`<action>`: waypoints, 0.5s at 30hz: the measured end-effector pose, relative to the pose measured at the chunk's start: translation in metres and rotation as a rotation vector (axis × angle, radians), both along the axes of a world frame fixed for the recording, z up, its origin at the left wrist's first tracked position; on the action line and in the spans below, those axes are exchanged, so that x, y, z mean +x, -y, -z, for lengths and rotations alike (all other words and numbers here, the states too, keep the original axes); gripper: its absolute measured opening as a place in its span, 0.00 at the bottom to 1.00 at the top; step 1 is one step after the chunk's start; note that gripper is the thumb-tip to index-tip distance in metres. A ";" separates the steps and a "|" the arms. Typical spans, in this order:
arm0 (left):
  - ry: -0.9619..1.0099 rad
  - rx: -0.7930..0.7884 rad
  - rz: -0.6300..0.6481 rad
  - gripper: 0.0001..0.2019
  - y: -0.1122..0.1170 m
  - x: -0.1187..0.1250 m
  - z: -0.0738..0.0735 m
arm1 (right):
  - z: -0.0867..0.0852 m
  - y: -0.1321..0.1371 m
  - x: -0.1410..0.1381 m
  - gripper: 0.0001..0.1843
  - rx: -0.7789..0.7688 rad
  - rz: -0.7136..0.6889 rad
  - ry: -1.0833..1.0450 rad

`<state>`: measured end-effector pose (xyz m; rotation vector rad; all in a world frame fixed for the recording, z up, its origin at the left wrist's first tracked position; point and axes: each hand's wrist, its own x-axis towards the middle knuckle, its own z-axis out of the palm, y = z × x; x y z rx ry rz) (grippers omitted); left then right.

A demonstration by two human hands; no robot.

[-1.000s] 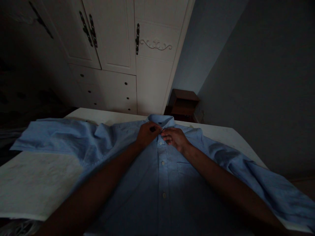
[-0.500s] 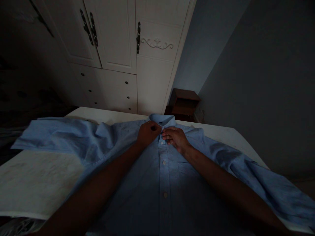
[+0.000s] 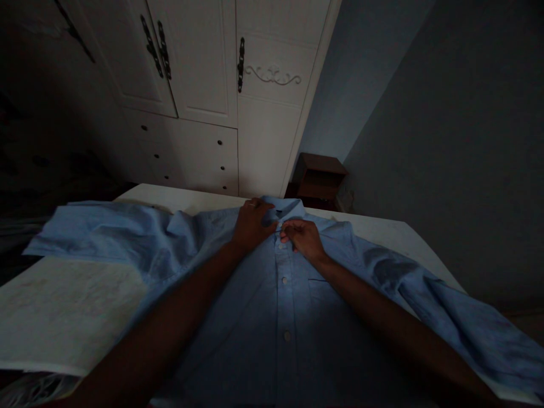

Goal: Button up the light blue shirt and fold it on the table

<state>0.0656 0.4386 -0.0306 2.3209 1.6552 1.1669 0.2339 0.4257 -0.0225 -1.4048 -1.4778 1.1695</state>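
Observation:
A light blue button-up shirt (image 3: 272,306) lies front up on a white table (image 3: 72,317), sleeves spread to both sides, collar at the far edge. My left hand (image 3: 252,224) rests on the shirt's left collar, fingers curled onto the cloth near the top button. My right hand (image 3: 301,237) pinches the placket just below the collar, beside the top button. Both forearms stretch across the shirt's body. White buttons run down the placket and a chest pocket sits under my right wrist.
A white wardrobe (image 3: 221,90) with dark handles and drawers stands behind the table. A small brown cabinet (image 3: 318,178) is in the corner beside it. A grey wall runs along the right. The room is dim.
My left hand has slid a little further up onto the collar. My right hand stays pinched at the placket by the top button. The shirt lies as before.

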 end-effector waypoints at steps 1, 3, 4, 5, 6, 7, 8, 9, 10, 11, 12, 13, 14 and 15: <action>-0.061 0.037 0.022 0.23 0.000 -0.002 0.000 | 0.001 0.000 0.000 0.04 0.007 -0.004 0.012; -0.165 0.021 0.097 0.23 0.000 -0.006 0.001 | 0.003 -0.001 0.000 0.05 0.022 -0.015 0.044; -0.203 -0.015 0.133 0.21 0.000 -0.006 0.001 | 0.005 -0.002 0.001 0.06 0.032 -0.021 0.062; -0.229 -0.053 0.156 0.19 0.000 -0.006 0.001 | 0.006 -0.003 0.002 0.07 0.055 -0.023 0.082; -0.246 -0.084 0.167 0.17 0.000 -0.006 0.002 | 0.006 -0.004 0.004 0.08 0.103 -0.027 0.105; -0.257 -0.103 0.170 0.16 0.000 -0.006 0.002 | 0.006 -0.005 0.006 0.08 0.182 -0.037 0.138; -0.262 -0.111 0.167 0.15 0.000 -0.005 0.002 | 0.005 -0.006 0.008 0.09 0.288 -0.051 0.181; -0.260 -0.111 0.160 0.14 0.000 -0.004 0.002 | 0.004 -0.008 0.011 0.10 0.412 -0.070 0.233; -0.251 -0.108 0.148 0.14 -0.001 -0.004 0.002 | 0.002 -0.009 0.013 0.10 0.538 -0.098 0.292; -0.239 -0.106 0.135 0.14 -0.002 -0.003 0.002 | 0.001 -0.011 0.015 0.11 0.648 -0.138 0.356; -0.228 -0.106 0.122 0.14 -0.003 -0.003 0.002 | -0.001 -0.013 0.018 0.13 0.733 -0.184 0.419; -0.224 -0.111 0.111 0.15 -0.004 -0.003 0.003 | -0.002 -0.014 0.020 0.15 0.792 -0.231 0.481; -0.229 -0.118 0.102 0.15 -0.005 -0.003 0.004 | -0.002 -0.016 0.021 0.17 0.826 -0.277 0.539; -0.239 -0.122 0.095 0.14 -0.006 -0.003 0.004 | -0.002 -0.018 0.023 0.19 0.843 -0.318 0.592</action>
